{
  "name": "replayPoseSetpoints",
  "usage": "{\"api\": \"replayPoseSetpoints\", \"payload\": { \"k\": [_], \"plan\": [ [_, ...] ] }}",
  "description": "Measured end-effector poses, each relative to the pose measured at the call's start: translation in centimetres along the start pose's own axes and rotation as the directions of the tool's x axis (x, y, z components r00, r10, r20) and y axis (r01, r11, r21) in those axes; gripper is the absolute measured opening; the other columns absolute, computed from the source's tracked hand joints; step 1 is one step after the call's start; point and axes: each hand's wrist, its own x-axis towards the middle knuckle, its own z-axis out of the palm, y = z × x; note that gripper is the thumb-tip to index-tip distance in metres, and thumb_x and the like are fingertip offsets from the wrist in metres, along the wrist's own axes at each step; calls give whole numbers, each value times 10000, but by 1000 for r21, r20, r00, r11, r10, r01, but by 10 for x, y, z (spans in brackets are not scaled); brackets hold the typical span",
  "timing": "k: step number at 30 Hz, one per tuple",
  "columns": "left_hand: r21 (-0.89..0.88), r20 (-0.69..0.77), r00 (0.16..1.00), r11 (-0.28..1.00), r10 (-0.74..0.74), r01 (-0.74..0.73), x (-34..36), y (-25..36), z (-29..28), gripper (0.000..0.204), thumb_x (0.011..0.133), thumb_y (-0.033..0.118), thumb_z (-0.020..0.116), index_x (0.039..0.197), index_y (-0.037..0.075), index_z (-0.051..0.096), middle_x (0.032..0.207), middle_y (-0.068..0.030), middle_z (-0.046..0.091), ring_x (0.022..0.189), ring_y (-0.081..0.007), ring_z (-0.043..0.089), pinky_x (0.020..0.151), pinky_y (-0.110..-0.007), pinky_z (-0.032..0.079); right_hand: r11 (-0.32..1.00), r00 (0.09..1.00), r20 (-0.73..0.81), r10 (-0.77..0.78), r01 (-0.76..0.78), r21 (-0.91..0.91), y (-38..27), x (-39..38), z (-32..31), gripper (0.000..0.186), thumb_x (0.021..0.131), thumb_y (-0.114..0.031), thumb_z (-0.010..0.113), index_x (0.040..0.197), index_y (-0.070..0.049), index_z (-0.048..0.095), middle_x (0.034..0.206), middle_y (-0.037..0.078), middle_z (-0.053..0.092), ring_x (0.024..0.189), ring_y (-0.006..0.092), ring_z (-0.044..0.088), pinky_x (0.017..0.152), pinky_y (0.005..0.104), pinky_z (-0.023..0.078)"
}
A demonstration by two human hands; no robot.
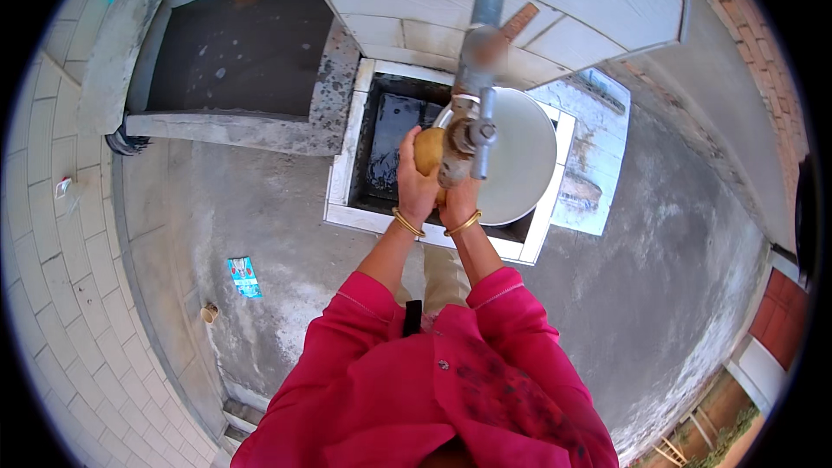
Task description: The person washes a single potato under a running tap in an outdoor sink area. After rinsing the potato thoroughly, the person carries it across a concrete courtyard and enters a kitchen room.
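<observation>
My left hand (pixel 414 184) curls around a rounded yellow-brown potato (pixel 427 151) above the sink (pixel 378 222). A smaller patch of the same yellow shows lower down between my palms; I cannot tell whether it is a second piece. Close by, my right hand (pixel 461 198) is mostly behind the rusty metal tap (pixel 457 152), which hides its fingers. A wide white basin (pixel 523 165) sits in the right part of the sink, beside my right hand. Left of my hands, the sink's dark bottom (pixel 392 143) looks wet. No running water can be made out.
A concrete tank (pixel 251 127) of dark water stands at the far left. The tap pipe (pixel 490 0) comes from a white tiled block. A stained white slab (pixel 594 156) adjoins the sink on the right. A blue packet (pixel 244 277) lies on the concrete floor.
</observation>
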Motion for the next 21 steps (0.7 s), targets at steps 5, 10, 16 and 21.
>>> {"api": "replayPoseSetpoints", "payload": {
  "k": [5,10,16,21],
  "plan": [
    [5,188,929,945,319,-326,0,8,-15,791,678,103,659,1360,15,267,1233,-160,436,1125,-253,455,984,-328,345,926,988,62,140,-153,345,-28,-20,23,431,921,-433,415,1034,-36,539,760,49,588,616,161,568,436,304,442],
    [-314,235,970,939,-68,142,9,23,-32,643,777,229,585,1330,29,328,1149,-100,505,818,-160,560,662,-249,474,931,902,347,258,-328,161,-25,-22,14,463,917,-519,339,970,-90,505,683,60,563,433,172,529,299,266,341],
    [-666,343,892,593,-294,451,4,6,-29,460,944,437,358,1174,71,515,946,-31,605,627,-120,593,464,-240,469,982,956,277,-99,139,-128,3,4,-3,263,882,-277,544,963,-27,536,737,73,579,586,159,553,469,277,432],
    [-678,-1,964,709,-266,195,8,25,-15,494,973,412,308,1283,48,433,1204,-67,520,1094,-175,513,943,-333,406,863,904,35,-426,418,-285,20,15,12,317,927,-201,452,756,47,550,623,67,531,624,125,445,581,311,397]
  ]
}}
